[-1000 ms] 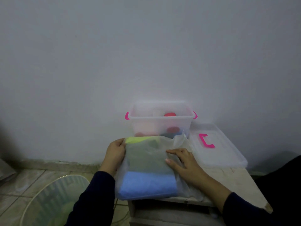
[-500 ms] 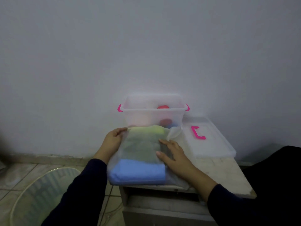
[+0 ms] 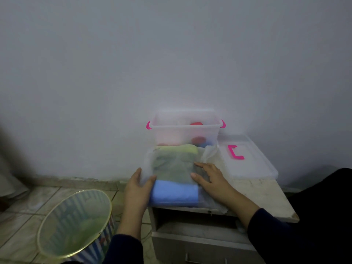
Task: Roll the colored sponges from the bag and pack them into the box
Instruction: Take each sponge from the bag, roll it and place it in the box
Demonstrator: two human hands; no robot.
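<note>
blue sponge (image 3: 174, 193) | yellow sponge (image 3: 179, 149) | clear box (image 3: 185, 133), pink latches | bin (image 3: 76, 223) yellow-rimmed, striped

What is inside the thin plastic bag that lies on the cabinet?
Through the bag show a blue sponge nearest the person, a dull green one in the middle and a yellow one at the far end. The film blurs them; anything beneath is hidden.

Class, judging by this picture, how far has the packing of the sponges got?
Done: red rolls already sit in the box, its lid off. In hand: the left hand and right hand rest on the bag. Left: the blue sponge and greenish ones remain bagged.
</note>
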